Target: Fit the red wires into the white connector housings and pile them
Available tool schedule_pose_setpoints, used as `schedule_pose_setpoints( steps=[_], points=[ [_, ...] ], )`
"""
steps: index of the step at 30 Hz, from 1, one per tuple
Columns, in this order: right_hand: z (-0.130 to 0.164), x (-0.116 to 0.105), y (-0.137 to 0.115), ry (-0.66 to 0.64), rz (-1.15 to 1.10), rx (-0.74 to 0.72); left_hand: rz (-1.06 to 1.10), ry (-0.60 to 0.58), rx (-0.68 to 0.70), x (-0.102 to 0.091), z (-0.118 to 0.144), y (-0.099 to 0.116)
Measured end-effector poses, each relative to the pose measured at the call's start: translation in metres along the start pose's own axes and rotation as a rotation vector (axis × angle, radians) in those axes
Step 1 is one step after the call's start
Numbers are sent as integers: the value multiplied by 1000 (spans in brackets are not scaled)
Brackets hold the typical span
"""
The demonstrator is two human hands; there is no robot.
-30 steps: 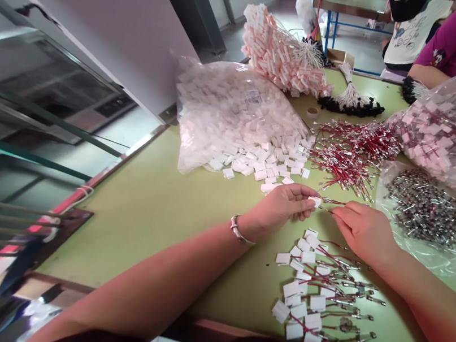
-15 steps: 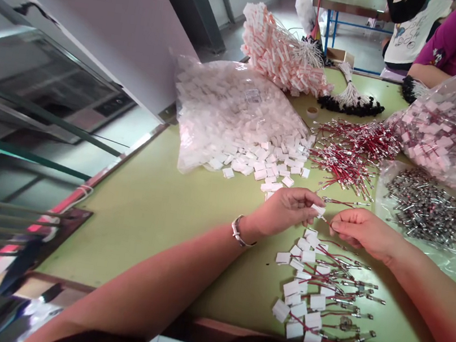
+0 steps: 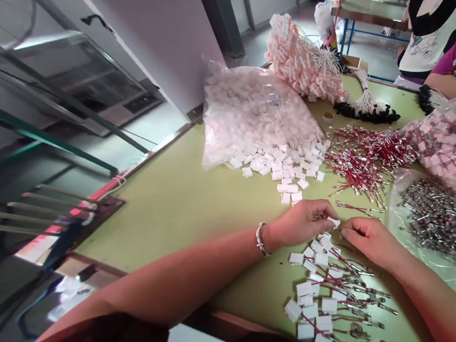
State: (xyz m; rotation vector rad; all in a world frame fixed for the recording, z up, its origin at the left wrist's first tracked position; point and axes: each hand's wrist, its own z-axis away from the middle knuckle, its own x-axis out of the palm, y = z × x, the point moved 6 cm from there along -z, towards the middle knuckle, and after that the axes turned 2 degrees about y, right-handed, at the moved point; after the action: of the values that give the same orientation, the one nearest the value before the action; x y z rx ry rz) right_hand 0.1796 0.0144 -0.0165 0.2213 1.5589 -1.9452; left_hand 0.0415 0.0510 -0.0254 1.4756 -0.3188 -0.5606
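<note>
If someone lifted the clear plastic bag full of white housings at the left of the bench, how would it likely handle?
The clear bag of white housings would probably sag and shift, since its film looks thin and crumpled. Its mouth looks open: loose white pieces have spilled from it onto the green table, so more would likely pour out. Bulky, probably light.

Bag w/ grey metal parts, tape roll.

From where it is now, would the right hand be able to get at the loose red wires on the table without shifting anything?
Probably yes. The right hand sits just short of the loose red wires, with only bare green table and one stray wire between; the bags lie off to the side.
</note>
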Motion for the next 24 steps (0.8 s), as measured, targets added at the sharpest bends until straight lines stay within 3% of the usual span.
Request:
schedule_pose_setpoints(
  steps=[7,10,14,16,17,18,22,24],
  points=[
    [2,-4,-9,129,13,-89,165,-34,-125,10,-1,-5],
    [0,-4,-9,146,53,-114,88,-33,-80,11,-1,0],
    [2,-5,-12,93,144,-165,-334,17,277,-16,-7,31],
    [4,-3,-17,5,237,-209,-613,216,425,-46,-10,44],
    [5,-3,-19,-30,284,-240,-737,276,420,-59,-13,44],
    [4,-5,-20,-27,331,-268,-842,254,388,-68,-18,40],
    [-6,-36,-14,311,632,-229,-1103,196,289,-81,-28,21],
    [-13,-42,-6,387,811,-186,-1148,178,290,-76,-30,17]
  ],
)
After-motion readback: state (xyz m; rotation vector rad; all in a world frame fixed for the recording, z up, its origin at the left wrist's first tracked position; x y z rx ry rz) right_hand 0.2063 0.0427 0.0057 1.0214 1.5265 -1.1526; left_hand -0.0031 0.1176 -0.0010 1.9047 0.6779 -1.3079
